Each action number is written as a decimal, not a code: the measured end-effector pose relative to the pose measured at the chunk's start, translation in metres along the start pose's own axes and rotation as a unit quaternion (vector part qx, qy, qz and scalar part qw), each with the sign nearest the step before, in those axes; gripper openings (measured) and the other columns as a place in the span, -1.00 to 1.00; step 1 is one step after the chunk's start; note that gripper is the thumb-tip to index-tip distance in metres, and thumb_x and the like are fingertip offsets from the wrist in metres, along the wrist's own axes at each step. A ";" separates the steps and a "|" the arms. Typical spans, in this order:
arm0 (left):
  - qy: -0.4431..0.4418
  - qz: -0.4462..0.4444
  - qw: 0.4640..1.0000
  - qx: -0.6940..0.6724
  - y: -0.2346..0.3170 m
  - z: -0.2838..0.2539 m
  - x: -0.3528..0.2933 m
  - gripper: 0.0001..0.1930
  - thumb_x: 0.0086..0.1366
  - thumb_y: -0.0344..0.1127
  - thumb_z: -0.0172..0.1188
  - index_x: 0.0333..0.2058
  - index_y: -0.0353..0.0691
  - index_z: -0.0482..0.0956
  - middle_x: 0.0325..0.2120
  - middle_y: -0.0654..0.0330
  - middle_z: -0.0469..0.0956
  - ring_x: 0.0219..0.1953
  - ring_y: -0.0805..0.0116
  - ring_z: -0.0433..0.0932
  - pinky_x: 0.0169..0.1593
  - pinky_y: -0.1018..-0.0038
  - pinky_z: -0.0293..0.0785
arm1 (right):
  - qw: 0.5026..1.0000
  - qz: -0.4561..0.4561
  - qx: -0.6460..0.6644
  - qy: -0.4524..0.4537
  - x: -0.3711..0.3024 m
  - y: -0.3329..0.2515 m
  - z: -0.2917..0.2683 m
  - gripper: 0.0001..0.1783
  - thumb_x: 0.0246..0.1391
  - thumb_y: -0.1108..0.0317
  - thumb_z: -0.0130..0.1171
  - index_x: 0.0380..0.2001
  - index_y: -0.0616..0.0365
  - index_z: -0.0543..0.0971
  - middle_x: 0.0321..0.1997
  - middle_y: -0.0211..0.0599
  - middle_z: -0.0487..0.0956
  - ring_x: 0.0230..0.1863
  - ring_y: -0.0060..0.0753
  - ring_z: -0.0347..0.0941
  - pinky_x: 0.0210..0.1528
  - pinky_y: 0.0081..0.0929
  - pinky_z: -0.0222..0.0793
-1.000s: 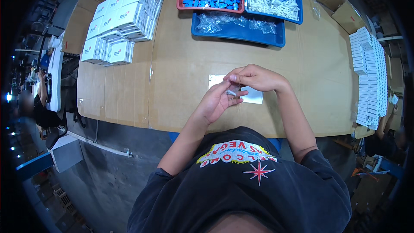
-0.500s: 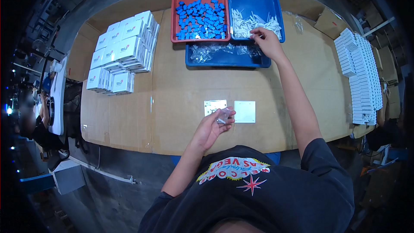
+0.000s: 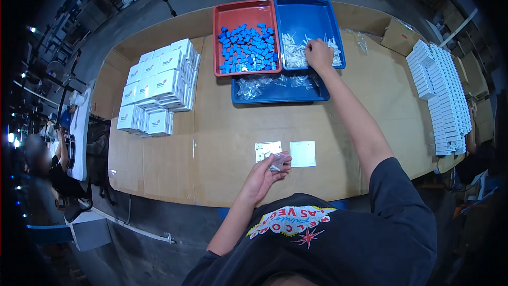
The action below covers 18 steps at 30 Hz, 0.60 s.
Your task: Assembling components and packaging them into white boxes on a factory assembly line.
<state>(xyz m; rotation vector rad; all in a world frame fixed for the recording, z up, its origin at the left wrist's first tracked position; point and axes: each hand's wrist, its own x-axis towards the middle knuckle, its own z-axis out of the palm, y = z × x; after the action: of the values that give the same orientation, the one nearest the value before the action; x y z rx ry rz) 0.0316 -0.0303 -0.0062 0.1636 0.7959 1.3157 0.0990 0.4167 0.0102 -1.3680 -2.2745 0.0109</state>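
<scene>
My left hand (image 3: 259, 181) is closed on a small clear plastic bag (image 3: 279, 161) with a little white piece in it, low over the near middle of the table. Just beyond it lies a white square plate with cut-outs (image 3: 267, 149), partly covered by the hand and bag. Beside that is a plain white square plate (image 3: 303, 154). At the far side my right hand (image 3: 319, 56) reaches into a blue tray (image 3: 304, 13), its fingers curled down among small white plastic pieces (image 3: 295, 53). Its fingertips are hidden, so whatever they grip does not show.
A red tray (image 3: 243, 13) with blue parts (image 3: 247, 47) adjoins the blue tray. Below them a dark blue tray (image 3: 280, 97) holds clear bags. White boxes (image 3: 153, 82) are stacked left, more white cases (image 3: 444, 100) right. Cardboard walls (image 3: 159, 29) edge the table; people sit beyond both sides.
My right hand has gone from the near edge of the blue tray deeper into the white pieces, its fingers curling down. My left hand keeps the bag. The whole view has shifted, with the table lower.
</scene>
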 end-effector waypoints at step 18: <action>-0.041 -0.016 0.994 -0.103 0.006 -0.008 0.023 -0.44 0.67 0.01 -0.20 0.35 -0.33 0.36 0.08 0.08 0.60 0.03 0.18 0.65 0.11 0.26 0.63 | 0.610 0.212 0.736 -0.200 -0.117 -0.021 -0.108 -0.78 0.37 0.32 0.28 -0.05 0.23 0.66 -0.20 -0.36 0.70 -0.40 -0.74 0.42 -0.33 -0.68 0.34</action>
<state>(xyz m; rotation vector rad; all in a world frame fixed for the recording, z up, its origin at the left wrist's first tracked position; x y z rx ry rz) 0.0228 -0.0103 -0.0191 0.0414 0.5871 1.3433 0.1702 0.2834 0.0644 -0.7864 -1.1584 1.9867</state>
